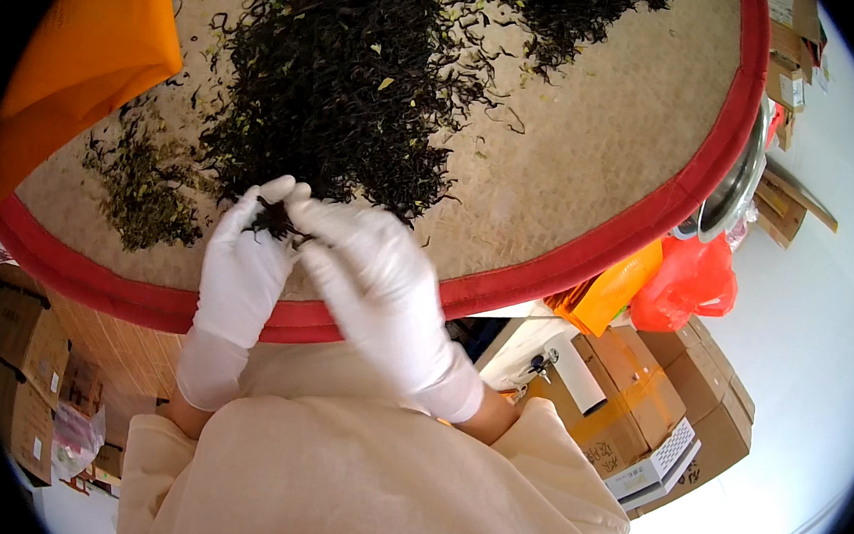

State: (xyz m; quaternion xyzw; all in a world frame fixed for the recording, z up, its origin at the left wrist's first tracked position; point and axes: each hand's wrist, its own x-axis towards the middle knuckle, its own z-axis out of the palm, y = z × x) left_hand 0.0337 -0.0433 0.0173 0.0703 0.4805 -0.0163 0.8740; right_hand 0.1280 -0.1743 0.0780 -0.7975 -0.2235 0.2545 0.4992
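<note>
My left hand (242, 288), in a white glove, holds a small bunch of dark, twisted tea leaves (272, 219) between thumb and fingers. Close beside it is my right hand (384, 299), also white-gloved and slightly blurred. Its thumb and forefinger are apart, with their tips by the bunch. Beyond both hands a large heap of dried dark tea leaves (331, 79) is spread on a round, tan tray (596, 160) with a red cloth rim. Pale yellow-green bits are scattered through the heap. To the left lies a smaller pile of greenish-brown leaf bits (152, 195).
An orange bag (104, 41) covers the tray's left side. Beyond the right rim are a metal bowl (739, 191), a red plastic bag (686, 287) and orange packets (606, 286). Cardboard boxes (628, 383) stand at the right, more boxes (19, 355) at the lower left.
</note>
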